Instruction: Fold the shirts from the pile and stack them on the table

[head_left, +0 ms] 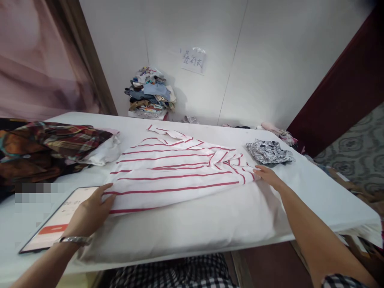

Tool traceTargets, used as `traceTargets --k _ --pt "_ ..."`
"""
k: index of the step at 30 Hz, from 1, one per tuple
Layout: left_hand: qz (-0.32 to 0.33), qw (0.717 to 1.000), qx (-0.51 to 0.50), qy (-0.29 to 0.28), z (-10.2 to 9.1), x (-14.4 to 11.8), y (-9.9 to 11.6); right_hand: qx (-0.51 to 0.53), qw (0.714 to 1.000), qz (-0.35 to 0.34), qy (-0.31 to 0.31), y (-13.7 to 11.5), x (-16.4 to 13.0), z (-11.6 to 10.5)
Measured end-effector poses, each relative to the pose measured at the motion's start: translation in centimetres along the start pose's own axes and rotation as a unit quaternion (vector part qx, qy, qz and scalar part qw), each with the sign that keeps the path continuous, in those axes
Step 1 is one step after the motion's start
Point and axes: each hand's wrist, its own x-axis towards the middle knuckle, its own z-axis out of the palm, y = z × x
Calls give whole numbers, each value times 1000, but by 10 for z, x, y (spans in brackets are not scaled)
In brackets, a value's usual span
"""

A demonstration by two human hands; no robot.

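Observation:
A white shirt with red stripes (168, 175) lies spread on the white-covered table, its collar toward the far side and some creases at the right. My left hand (93, 208) rests at the shirt's near left edge, thumb and fingers apart, fingertips touching the cloth. A metal bracelet (75, 239) circles that wrist. At the shirt's right end, my right hand (268, 177) reaches in with fingers stretched out and their tips on the striped fabric. Under my left hand and forearm lies a tablet or large phone (55, 224) with a lit screen.
Plaid and dark clothes (69, 140) are heaped at the left. A crumpled black-and-white patterned garment (270, 152) lies beyond my right hand. Against the wall stands a tall stack of folded clothes (153, 92), near a handwritten paper sign (193, 61). The white tablecloth (324, 200) reaches the near edge.

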Motion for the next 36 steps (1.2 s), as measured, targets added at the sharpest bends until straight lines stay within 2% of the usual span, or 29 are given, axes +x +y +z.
traceTargets --k 6,9,12,19,24,28,31,36 --pt "-40 999 -21 8 -4 -19 3 -141 987 -27 71 2 8 4" --pt "-69 998 5 6 2 -28 -3 -180 981 -32 60 7 4 6" --pt "-69 998 -6 -5 4 -33 -6 -189 981 -26 44 11 2 5" --pt "-68 997 4 24 3 -15 13 -235 971 8 30 22 21 10" --pt "-53 998 23 -12 13 8 29 -264 964 29 27 27 27 19" --pt "-46 996 57 -45 14 18 40 -273 961 25 40 30 26 23" --pt "-40 995 69 -51 12 13 40 -278 959 34 46 28 22 24" --pt "-22 994 94 -48 10 0 25 -278 959 12 57 15 6 28"
